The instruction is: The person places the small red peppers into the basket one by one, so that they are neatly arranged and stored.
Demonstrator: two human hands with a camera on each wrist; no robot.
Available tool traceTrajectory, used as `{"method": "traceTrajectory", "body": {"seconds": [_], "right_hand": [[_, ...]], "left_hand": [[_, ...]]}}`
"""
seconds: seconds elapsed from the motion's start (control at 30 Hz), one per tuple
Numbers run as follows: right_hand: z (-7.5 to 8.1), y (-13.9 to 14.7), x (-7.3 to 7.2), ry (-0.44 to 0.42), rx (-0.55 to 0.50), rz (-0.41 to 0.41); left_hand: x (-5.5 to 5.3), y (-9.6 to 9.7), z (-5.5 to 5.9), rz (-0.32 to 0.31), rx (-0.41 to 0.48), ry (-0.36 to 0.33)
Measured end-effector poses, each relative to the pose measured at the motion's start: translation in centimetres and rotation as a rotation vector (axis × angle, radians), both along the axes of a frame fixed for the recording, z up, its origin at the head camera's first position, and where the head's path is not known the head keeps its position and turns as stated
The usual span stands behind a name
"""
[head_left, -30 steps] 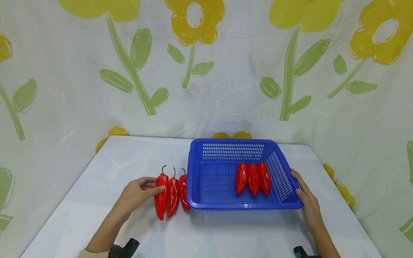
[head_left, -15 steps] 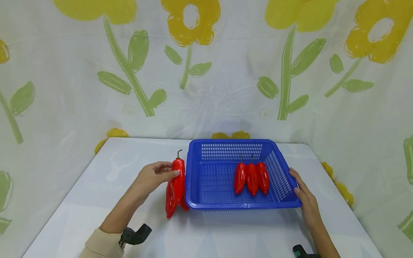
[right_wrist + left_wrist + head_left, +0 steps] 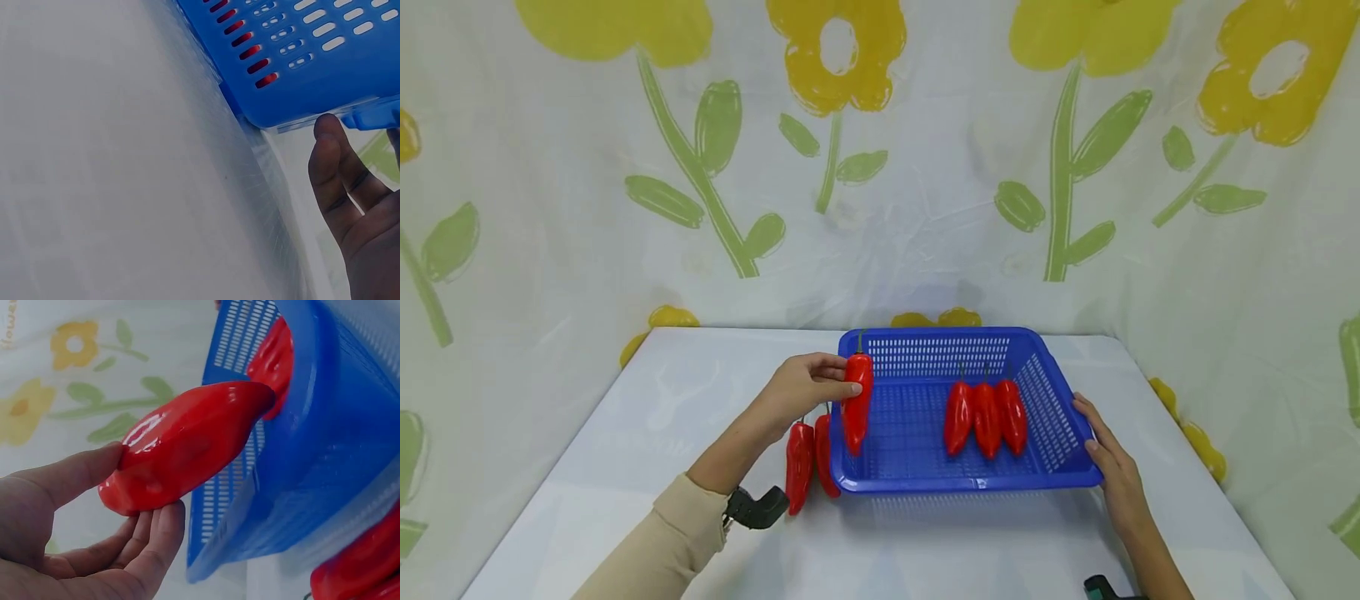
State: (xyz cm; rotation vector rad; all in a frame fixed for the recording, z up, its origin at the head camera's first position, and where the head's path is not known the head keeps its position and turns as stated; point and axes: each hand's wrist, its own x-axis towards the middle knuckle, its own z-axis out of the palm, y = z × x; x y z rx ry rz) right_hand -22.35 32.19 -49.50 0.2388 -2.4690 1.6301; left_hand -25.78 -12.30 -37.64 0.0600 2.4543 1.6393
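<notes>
Between thumb and fingertips, my left hand pinches a long red pepper with a green stem at its upper end. That pepper overlaps the left rim of a blue plastic basket in the head view; the left wrist view shows its tip pointing at the rim. Several red peppers are about: three lie side by side in the basket's right half, and two rest on the table just outside its left side. My right hand rests its fingertips along the basket's right rim near the front corner.
Everything stands on a white table. Behind it hangs a pale curtain printed with yellow flowers. Each wrist carries a black camera mount.
My left hand has lifted the leftmost pepper off the table and carried it right, across the other two, to the basket's left rim. My right hand stays at the basket.
</notes>
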Motion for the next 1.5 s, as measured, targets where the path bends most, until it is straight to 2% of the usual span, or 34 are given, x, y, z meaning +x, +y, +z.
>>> {"method": "traceTrajectory", "body": {"seconds": [0.13,0.27,0.53,0.77,0.97,1.27,1.5], "right_hand": [[-0.1,0.2,0.4,-0.03,0.047,-0.028],[-0.1,0.2,0.4,-0.047,0.049,-0.031],[0.2,-0.1,-0.2,-0.042,0.029,-0.018],[0.0,-0.1,-0.2,-0.035,0.028,-0.017],[0.0,-0.1,-0.3,-0.037,0.037,-0.027],[0.1,-0.1,-0.3,-0.052,0.045,-0.038],[0.4,-0.1,-0.4,-0.057,0.06,-0.045]], "left_hand": [[-0.8,1.5,0.3,-0.021,0.017,-0.035],[-1.7,2.7,0.5,-0.039,0.083,-0.064],[-3.4,4.5,-0.3,-0.039,0.113,-0.125],[-4.4,5.9,-0.9,-0.058,0.131,-0.17],[-5.3,7.0,-1.6,-0.036,0.08,-0.202],[-6.5,9.0,-1.8,-0.027,-0.095,-0.228],[-7.4,10.4,-2.1,-0.023,-0.108,-0.29]]}}
